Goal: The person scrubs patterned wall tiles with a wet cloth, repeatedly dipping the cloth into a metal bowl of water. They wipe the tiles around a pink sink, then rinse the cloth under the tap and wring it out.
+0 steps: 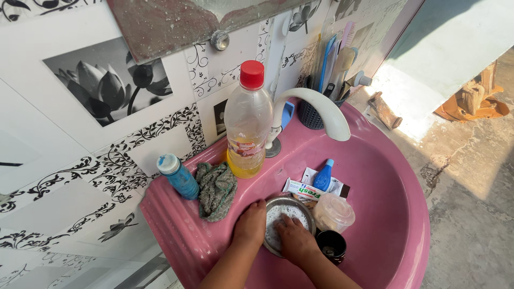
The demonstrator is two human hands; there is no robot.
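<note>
Both my hands are down in a pink washbasin (396,225). My left hand (250,225) grips the left rim of a small round steel bowl (300,206). My right hand (293,238) presses a pale scrubbing pad (279,214) inside the bowl, fingers curled on it. A clear plastic cup (334,212) lies on its side just right of the bowl. A dark cup (332,246) stands below it, beside my right wrist.
A white tap (321,107) arches over the basin. On the rim stand a red-capped bottle with yellow liquid (248,123), a blue bottle (179,176) and a grey-green rag (216,190). Sachets and a small blue bottle (323,176) lie in the basin. A dark holder with brushes (316,112) stands behind.
</note>
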